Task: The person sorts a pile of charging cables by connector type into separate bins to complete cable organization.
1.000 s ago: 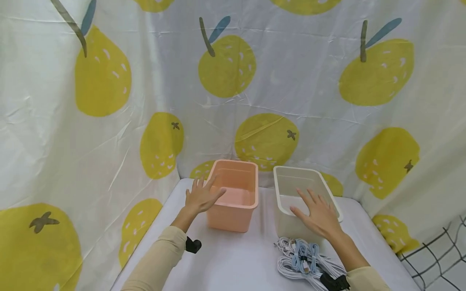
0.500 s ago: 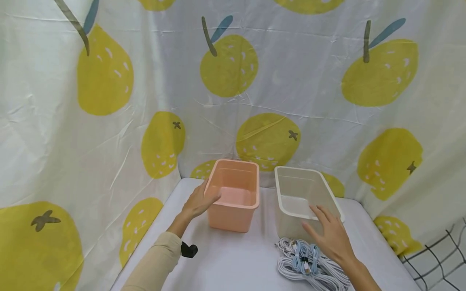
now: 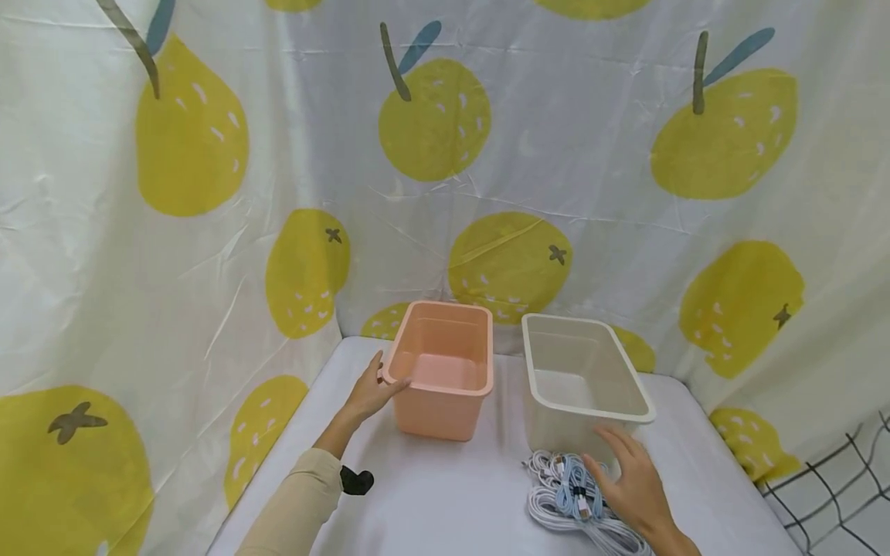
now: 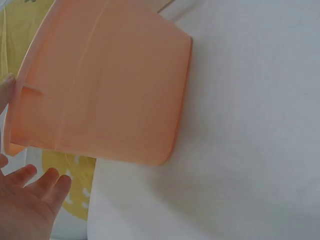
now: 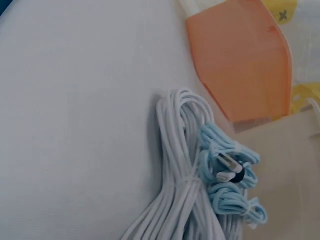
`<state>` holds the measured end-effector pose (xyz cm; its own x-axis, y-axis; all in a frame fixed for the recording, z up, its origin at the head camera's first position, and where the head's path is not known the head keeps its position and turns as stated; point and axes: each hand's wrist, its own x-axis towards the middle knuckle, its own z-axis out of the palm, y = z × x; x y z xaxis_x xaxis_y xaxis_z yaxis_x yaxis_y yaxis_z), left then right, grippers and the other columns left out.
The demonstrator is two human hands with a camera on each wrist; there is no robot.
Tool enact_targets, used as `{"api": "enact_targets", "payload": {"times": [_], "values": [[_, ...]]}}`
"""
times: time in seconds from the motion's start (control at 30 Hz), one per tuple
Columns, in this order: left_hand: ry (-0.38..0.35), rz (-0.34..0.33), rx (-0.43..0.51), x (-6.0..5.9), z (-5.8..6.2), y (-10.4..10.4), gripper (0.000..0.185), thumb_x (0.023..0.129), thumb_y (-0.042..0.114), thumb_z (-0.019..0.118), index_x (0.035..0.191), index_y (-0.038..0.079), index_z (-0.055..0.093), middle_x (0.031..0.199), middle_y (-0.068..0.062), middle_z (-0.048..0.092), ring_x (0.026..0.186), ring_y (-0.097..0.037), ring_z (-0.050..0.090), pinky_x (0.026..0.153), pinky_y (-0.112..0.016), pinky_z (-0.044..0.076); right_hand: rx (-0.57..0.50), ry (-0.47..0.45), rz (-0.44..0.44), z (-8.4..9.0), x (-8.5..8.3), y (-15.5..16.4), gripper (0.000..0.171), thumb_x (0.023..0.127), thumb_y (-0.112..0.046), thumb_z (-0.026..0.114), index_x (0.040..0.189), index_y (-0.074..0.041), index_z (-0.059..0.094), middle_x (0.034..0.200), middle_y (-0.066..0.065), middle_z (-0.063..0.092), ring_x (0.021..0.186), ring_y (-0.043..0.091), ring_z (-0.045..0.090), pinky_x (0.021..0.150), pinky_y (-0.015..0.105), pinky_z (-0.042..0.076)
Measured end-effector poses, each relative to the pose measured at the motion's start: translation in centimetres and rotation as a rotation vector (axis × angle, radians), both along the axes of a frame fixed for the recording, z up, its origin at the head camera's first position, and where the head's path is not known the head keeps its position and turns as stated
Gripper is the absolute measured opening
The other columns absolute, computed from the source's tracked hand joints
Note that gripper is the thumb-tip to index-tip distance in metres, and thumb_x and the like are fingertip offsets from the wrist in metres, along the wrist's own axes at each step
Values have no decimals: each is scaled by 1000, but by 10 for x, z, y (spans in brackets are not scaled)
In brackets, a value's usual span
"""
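Note:
An orange plastic bin [image 3: 439, 413] stands upright on the white-covered table. My left hand [image 3: 365, 395] is at its near left corner, the thumb against the rim; in the left wrist view the other fingers [image 4: 50, 182] spread loosely beside the bin wall. My right hand [image 3: 636, 483] hovers with relaxed, spread fingers over bundled cables, in front of a cream plastic bin [image 3: 559, 423]. These are a long white cable coil [image 3: 552, 513] and small light-blue cable bundles [image 5: 227, 172] lying on it, one with a black tie. The right wrist view shows no hand.
Both bins are open-topped, side by side near the back, with a gap between them. A curtain [image 3: 612, 154] printed with yellow fruit hangs behind and at the sides. Black wire mesh [image 3: 841, 494] shows at the lower right, past the table edge.
My left hand has lowered from over the orange bin to its rim corner. My right hand has drawn back from over the cream bin toward the cables.

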<state>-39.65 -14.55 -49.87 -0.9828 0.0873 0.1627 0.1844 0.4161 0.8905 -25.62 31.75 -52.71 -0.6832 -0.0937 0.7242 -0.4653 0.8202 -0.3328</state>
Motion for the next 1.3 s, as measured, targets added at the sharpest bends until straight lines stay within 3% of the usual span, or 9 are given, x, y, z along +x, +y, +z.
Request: {"api": "enact_targets", "payload": {"times": [0.23,0.43,0.73,0.93,1.1,1.3], "values": [[-53,-38,81,-2,-8,-2,91,98,35,74,164,2,20,162,-25,32,139,-46,44,108,-57,43,10,-74,5,-27,1,6,47,83,-18,85,122,2,69,122,21,67,112,46,58,88,64,45],[-37,-68,154,-3,-12,0,88,100,27,73,164,0,18,162,-27,31,142,-46,41,111,-54,40,42,-110,-59,-44,4,13,46,82,-23,87,119,0,71,117,19,70,108,42,62,87,63,47],[-35,-56,151,-1,-15,2,91,99,34,73,164,2,17,162,-28,30,141,-46,41,110,-54,41,65,-199,-182,-57,6,23,54,84,-32,85,119,6,71,110,20,70,102,45,65,85,64,50],[-39,-52,159,1,-15,1,94,98,41,73,165,3,17,160,-30,32,139,-46,44,109,-55,42,68,-212,-222,-63,5,27,55,79,-32,88,114,7,72,95,14,67,86,36,66,73,59,54],[-35,-53,171,0,-15,1,93,98,39,74,165,5,19,160,-28,34,139,-45,45,109,-53,43,55,-355,-244,-61,4,29,54,80,-32,87,110,9,73,85,5,67,80,29,66,72,55,54],[-27,-55,167,0,-14,1,90,100,33,73,164,3,19,159,-29,34,138,-46,46,109,-55,43,-72,-535,-276,-53,0,23,52,84,-20,80,121,14,67,93,12,73,92,37,69,82,58,54]]}}
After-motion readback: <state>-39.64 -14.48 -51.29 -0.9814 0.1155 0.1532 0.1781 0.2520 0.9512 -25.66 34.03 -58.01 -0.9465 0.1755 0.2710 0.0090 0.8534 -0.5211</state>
